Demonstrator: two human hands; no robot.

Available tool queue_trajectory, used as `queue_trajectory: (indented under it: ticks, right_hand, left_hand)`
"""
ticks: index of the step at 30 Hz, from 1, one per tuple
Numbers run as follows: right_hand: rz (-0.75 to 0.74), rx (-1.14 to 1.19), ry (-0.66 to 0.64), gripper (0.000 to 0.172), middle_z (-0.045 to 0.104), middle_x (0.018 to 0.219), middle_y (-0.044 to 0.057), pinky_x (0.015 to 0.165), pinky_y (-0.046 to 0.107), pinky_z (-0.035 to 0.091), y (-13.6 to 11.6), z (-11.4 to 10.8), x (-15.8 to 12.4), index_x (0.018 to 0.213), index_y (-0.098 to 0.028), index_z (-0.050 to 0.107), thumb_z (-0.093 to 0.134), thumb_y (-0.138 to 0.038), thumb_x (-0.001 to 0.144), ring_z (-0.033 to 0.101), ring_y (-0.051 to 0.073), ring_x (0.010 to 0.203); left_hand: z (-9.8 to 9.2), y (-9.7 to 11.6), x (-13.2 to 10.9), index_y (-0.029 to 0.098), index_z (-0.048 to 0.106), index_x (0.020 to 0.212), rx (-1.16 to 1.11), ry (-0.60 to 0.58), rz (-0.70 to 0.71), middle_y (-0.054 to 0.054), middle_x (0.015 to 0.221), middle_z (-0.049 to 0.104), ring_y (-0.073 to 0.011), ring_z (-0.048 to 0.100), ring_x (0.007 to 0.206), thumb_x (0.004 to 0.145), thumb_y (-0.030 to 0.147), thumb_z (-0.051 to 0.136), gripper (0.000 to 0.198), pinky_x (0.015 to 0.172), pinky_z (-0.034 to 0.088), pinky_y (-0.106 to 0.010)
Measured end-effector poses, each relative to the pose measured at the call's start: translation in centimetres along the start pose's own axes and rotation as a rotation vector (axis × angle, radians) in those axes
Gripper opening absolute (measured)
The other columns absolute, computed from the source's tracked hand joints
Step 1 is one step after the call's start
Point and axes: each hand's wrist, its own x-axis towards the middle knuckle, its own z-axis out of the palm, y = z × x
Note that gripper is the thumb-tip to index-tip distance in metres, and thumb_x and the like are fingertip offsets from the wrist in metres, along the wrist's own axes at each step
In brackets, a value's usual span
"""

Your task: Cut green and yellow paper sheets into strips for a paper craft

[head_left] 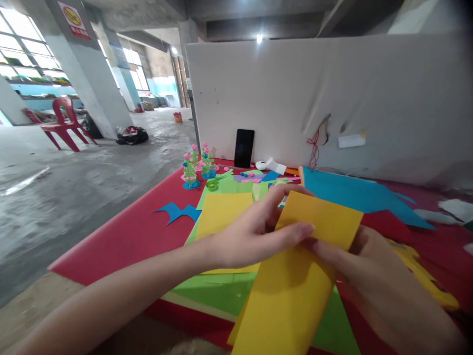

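Observation:
Both of my hands hold a long yellow-orange paper strip [291,291] folded over at its far end, raised above the red table [121,241]. My left hand [254,231] pinches the strip's upper left edge, thumb on top and fingers behind. My right hand [369,276] grips the strip from the right, its thumb pressed on the fold and its fingers partly hidden behind the paper. Under the hands lie a yellow sheet [221,212] and green sheets [210,291].
A large blue sheet [354,195] lies at the right, blue scraps [177,212] at the left. Small paper trees [197,170] stand at the back beside a black phone [244,148] leaning on a white board [332,98]. A yellow offcut [424,276] lies right. Red chair [62,123] far left.

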Motion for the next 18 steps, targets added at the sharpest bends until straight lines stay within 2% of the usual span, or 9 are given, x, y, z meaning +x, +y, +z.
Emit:
queue_trajectory:
  ticks: [2, 4, 5, 7, 8, 10, 14, 18]
  right_hand:
    - [-0.008, 0.006, 0.020, 0.031, 0.070, 0.084, 0.001, 0.059, 0.030, 0.056, -0.1, -0.2, 0.0, 0.085, -0.028, 0.068, 0.072, -0.026, 0.053, 0.065, 0.024, 0.075]
    - [-0.027, 0.019, 0.032, 0.032, 0.070, 0.085, 0.001, 0.059, 0.029, 0.056, -0.1, -0.3, 0.0, 0.085, -0.029, 0.069, 0.071, -0.025, 0.054, 0.065, 0.024, 0.076]
    - [-0.038, 0.023, 0.032, 0.031, 0.070, 0.086, 0.001, 0.059, 0.028, 0.056, -0.1, -0.3, 0.1, 0.085, -0.029, 0.069, 0.071, -0.025, 0.054, 0.065, 0.023, 0.076]
    - [-0.048, 0.033, 0.025, 0.029, 0.070, 0.086, 0.001, 0.059, 0.027, 0.056, -0.1, -0.3, 0.1, 0.085, -0.029, 0.069, 0.070, -0.025, 0.056, 0.065, 0.022, 0.076]
    - [-0.050, 0.038, 0.020, 0.029, 0.070, 0.085, 0.000, 0.060, 0.026, 0.056, -0.1, -0.3, 0.2, 0.085, -0.029, 0.069, 0.070, -0.025, 0.056, 0.066, 0.021, 0.075]
    - [-0.048, 0.044, 0.016, 0.028, 0.071, 0.083, 0.000, 0.058, 0.023, 0.056, -0.2, -0.2, 0.4, 0.084, -0.029, 0.069, 0.070, -0.025, 0.057, 0.066, 0.019, 0.072]
    - [-0.071, 0.047, 0.001, 0.027, 0.070, 0.083, -0.001, 0.059, 0.019, 0.054, -0.5, -0.1, 0.6, 0.082, -0.027, 0.069, 0.071, -0.021, 0.055, 0.066, 0.017, 0.073]
    - [-0.146, 0.051, -0.014, 0.034, 0.069, 0.089, 0.000, 0.059, 0.022, 0.055, -0.8, -0.3, 0.8, 0.088, -0.028, 0.066, 0.072, -0.023, 0.054, 0.066, 0.018, 0.074]
  left_hand:
    - [-0.1, 0.0, 0.1, 0.023, 0.042, 0.103, 0.015, -0.030, -0.010, -0.002, 0.087, 0.055, -0.0123, 0.054, 0.072, 0.082, 0.033, 0.046, 0.024, 0.059, 0.044, -0.021]
    - [-0.3, -0.1, 0.2, 0.018, 0.048, 0.085, 0.160, -0.073, -0.028, 0.000, 0.071, 0.052, -0.0092, 0.049, 0.061, 0.082, 0.035, 0.044, 0.018, 0.050, 0.038, -0.018]
    - [-0.5, -0.1, 0.3, 0.016, 0.048, 0.072, 0.265, -0.088, -0.029, 0.002, 0.062, 0.046, -0.0072, 0.044, 0.054, 0.083, 0.037, 0.042, 0.025, 0.045, 0.033, -0.017]
    - [-0.8, -0.1, 0.5, 0.014, 0.036, 0.053, 0.451, -0.106, -0.001, 0.004, 0.049, 0.030, -0.0045, 0.029, 0.044, 0.084, 0.041, 0.038, 0.041, 0.039, 0.022, -0.019]
    - [-0.9, -0.1, 0.5, 0.015, 0.030, 0.050, 0.509, -0.110, 0.028, 0.005, 0.047, 0.024, -0.0041, 0.024, 0.042, 0.085, 0.041, 0.036, 0.044, 0.039, 0.019, -0.020]
    - [-1.1, -0.1, 0.6, 0.015, 0.025, 0.049, 0.574, -0.128, 0.077, 0.005, 0.046, 0.021, -0.0041, 0.022, 0.041, 0.087, 0.038, 0.031, 0.044, 0.039, 0.018, -0.022]
    - [-1.1, 0.0, 0.6, 0.016, 0.026, 0.050, 0.613, -0.112, 0.106, 0.004, 0.046, 0.027, -0.0053, 0.028, 0.042, 0.088, 0.035, 0.028, 0.042, 0.041, 0.021, -0.022]
    - [-1.2, 0.1, 0.4, 0.016, 0.034, 0.052, 0.514, -0.014, 0.052, 0.003, 0.047, 0.034, -0.0061, 0.033, 0.043, 0.087, 0.038, 0.029, 0.042, 0.041, 0.024, -0.022]
